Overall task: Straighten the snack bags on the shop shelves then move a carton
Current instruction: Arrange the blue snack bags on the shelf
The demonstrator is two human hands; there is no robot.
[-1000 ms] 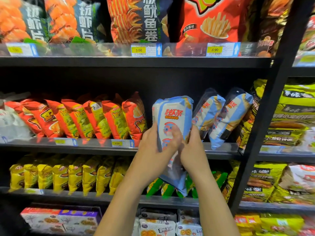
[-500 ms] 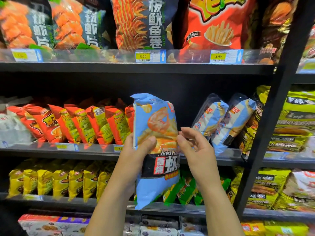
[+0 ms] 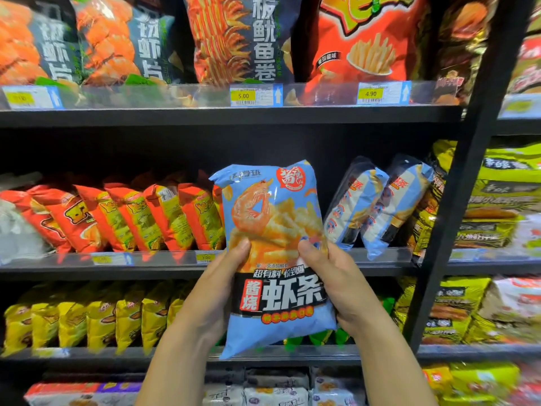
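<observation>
A light blue shrimp-stick snack bag (image 3: 275,218) is held upright in front of the middle shelf (image 3: 164,263), its printed front facing me. My left hand (image 3: 216,291) grips its left edge with the thumb on the front. On the right edge my right hand (image 3: 336,282) holds it the same way. Two more blue bags (image 3: 377,206) of the same kind lean to the right on the shelf behind. No carton is clearly seen.
Red and yellow bags (image 3: 123,218) lean in a row left of the held bag. Large bags (image 3: 240,39) fill the top shelf, yellow bags (image 3: 87,317) the lower one. A black upright post (image 3: 456,200) separates a right bay of green-yellow packs (image 3: 497,200).
The blue bag has been turned from its back side to its front, and now faces me squarely. Both hands shifted to its side edges.
</observation>
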